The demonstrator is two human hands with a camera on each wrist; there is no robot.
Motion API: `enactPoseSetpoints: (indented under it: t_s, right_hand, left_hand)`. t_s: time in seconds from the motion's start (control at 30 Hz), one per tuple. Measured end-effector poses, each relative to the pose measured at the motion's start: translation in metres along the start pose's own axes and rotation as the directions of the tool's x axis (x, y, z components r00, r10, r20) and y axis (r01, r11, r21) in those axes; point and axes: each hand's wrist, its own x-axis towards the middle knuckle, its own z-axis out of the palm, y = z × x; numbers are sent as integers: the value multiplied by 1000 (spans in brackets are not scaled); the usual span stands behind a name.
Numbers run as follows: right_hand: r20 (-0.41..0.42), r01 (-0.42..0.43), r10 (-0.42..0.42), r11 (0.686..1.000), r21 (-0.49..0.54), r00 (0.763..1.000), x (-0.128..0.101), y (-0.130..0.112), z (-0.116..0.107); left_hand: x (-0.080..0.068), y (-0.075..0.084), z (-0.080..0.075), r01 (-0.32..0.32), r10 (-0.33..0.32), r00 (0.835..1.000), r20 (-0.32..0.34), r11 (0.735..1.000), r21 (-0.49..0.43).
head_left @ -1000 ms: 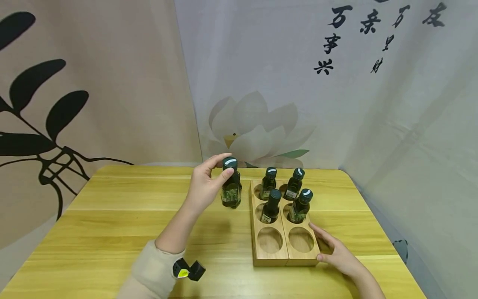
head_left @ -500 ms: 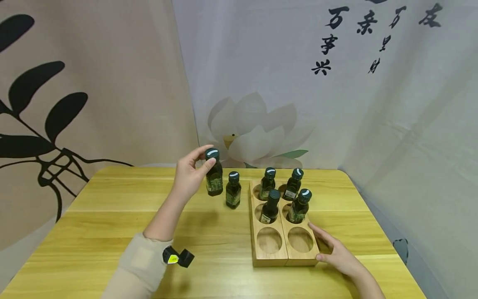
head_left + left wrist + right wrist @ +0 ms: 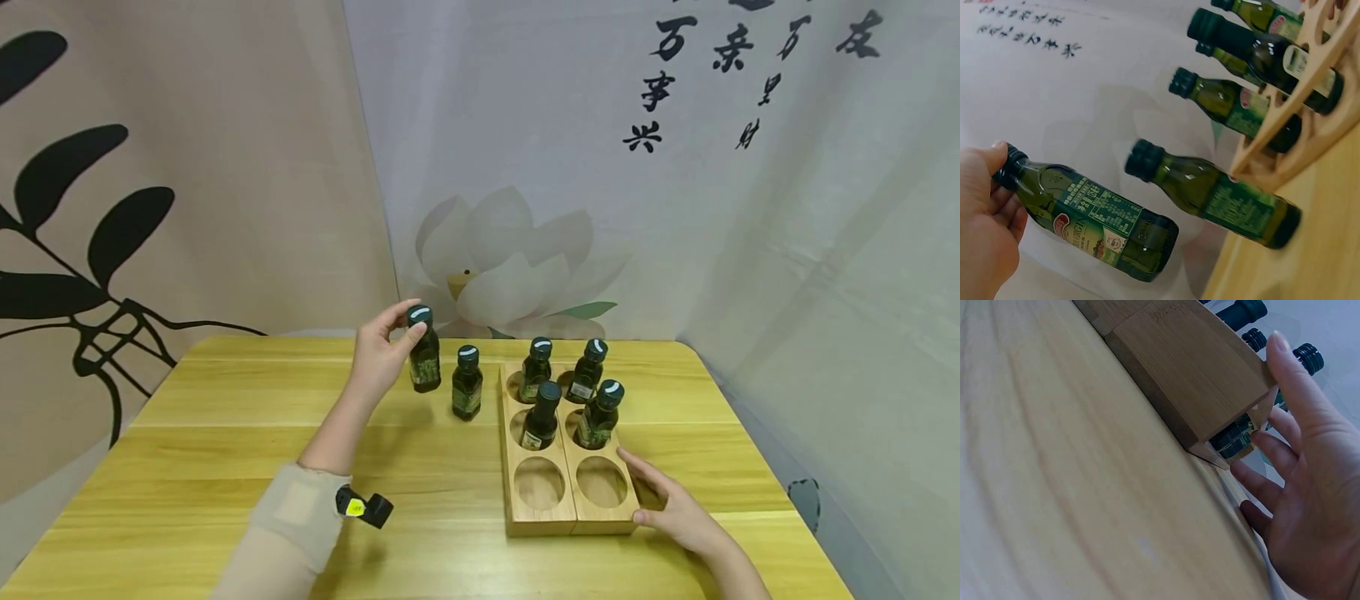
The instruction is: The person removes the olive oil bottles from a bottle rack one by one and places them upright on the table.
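Left hand (image 3: pixel 378 358), pinching a small green bottle (image 3: pixel 424 360) by its cap, has carried it left off the second loose bottle (image 3: pixel 467 382); right hand (image 3: pixel 671 508) stays flat-fingered against the wooden rack (image 3: pixel 570 517).

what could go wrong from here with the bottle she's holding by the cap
The left hand holds the dark green glass bottle only by a fingertip grip at its cap, so it may slip or swing. A second dark green bottle stands loose on the yellow wooden table close beside it and could get knocked over. The right hand only rests open against the wooden six-hole rack, which might slide.
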Motion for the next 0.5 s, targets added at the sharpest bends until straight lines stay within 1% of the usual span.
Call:
enactPoseSetpoints:
  t_s: [0.13, 0.33, 0.43, 0.5]
  right_hand:
    - [1, -6, 6, 1000, 3, 1000, -1, 0, 0]
    - [-2, -11, 11, 1000, -4, 1000, -1, 0, 0]
    - [-3, -16, 16, 1000, -5, 1000, -1, -1, 0]
    - [-2, -20, 20, 1000, -7, 1000, -1, -1, 0]
  left_hand:
    - [-3, -13, 2, 22, -22, 1000, -2, 1000, 15]
    - [-6, -31, 8, 28, -28, 1000, -9, 999, 16]
    - [-8, -39, 10, 47, -47, 999, -9, 999, 18]
    - [-9, -44, 11, 71, -71, 997, -8, 997, 19]
